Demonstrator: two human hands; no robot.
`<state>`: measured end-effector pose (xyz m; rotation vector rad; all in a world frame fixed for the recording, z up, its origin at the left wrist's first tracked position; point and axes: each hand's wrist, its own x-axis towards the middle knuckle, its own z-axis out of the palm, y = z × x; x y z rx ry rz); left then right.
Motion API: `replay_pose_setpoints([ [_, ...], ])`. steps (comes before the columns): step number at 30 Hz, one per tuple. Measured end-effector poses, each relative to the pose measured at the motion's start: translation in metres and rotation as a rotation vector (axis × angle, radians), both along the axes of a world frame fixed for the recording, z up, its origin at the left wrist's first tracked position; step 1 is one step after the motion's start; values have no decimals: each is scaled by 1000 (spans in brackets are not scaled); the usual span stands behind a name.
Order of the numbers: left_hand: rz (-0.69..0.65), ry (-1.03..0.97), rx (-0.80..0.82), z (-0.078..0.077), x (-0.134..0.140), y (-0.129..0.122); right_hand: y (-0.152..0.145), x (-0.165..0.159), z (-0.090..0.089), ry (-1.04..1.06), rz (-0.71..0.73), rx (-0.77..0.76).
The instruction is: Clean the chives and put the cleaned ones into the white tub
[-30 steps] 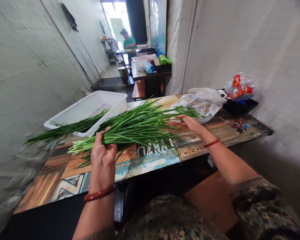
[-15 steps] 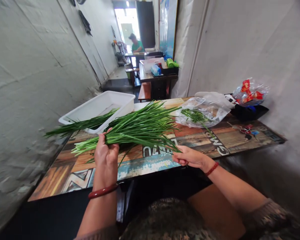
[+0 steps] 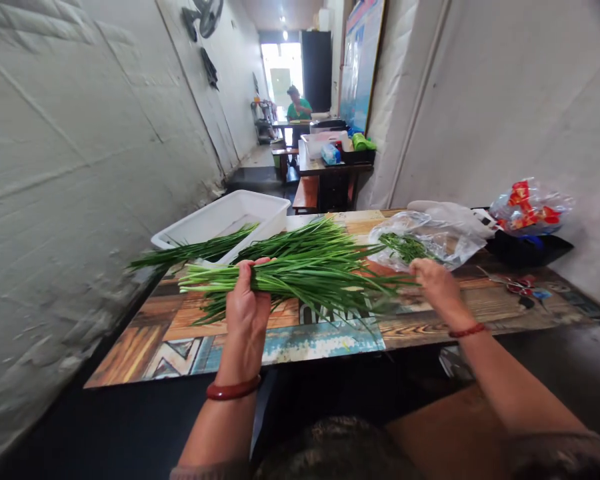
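Note:
My left hand (image 3: 250, 297) is wrapped around a bunch of garlic chives (image 3: 310, 273), near the pale stem ends, just above the table. The long green leaves fan out to the right. My right hand (image 3: 436, 283) is closed at the far leaf tips, a few thin leaves running into its fingers; motion blurs them slightly. Just behind it lies a clear plastic bag (image 3: 455, 243) with chive trimmings (image 3: 405, 247) on it. More chives (image 3: 295, 240) lie behind the held bunch. Another bundle (image 3: 200, 250) hangs over the near rim of a white plastic tub (image 3: 180, 230).
The patterned wooden table (image 3: 290, 343) carries scissors (image 3: 517, 285) and a bag with red wrappers (image 3: 530, 210) at the right. Walls stand close on both sides. Beyond is another table (image 3: 325, 163) with boxes, and a person (image 3: 299, 107) in green sits farther back.
My right hand has moved right and away from me, from the table's near edge to beside the plastic bag. My left hand keeps its hold on the bunch. The camera view has shifted.

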<state>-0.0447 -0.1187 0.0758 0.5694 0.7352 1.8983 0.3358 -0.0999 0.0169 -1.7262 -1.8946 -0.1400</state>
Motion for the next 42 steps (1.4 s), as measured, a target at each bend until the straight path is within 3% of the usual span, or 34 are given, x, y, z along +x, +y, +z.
replay_pose_setpoints([
  [3,-119,61,51,6,9,-11,26,25,8,66,-86,41],
  [6,-318,113,48,5,26,-20,45,27,28,-28,-18,82],
  [9,-415,92,18,1,47,-24,40,-9,53,46,53,127],
  [12,-484,76,10,0,62,-26,12,-71,67,269,339,26],
  [14,-507,58,18,1,67,-27,-11,-111,64,352,572,-139],
  [16,-484,19,22,4,68,-27,-30,-143,54,383,676,-267],
  [19,-402,-29,23,6,62,-27,-44,-170,39,426,640,-305],
  [22,-362,6,44,4,49,-32,-49,-184,37,514,697,-430],
  [27,-489,190,151,-8,31,-45,-59,-208,44,933,807,-811],
  [31,-532,281,42,-9,30,-45,-64,-231,43,1150,781,-891],
  [34,-491,311,-24,9,26,-35,-58,-236,46,1216,868,-841],
  [37,-456,400,25,45,8,-22,-44,-225,47,1245,963,-828],
  [40,-421,747,46,91,-25,-2,-29,-204,28,1285,739,-806],
  [42,-270,1114,25,117,-52,19,-20,-190,5,1242,562,-762],
])
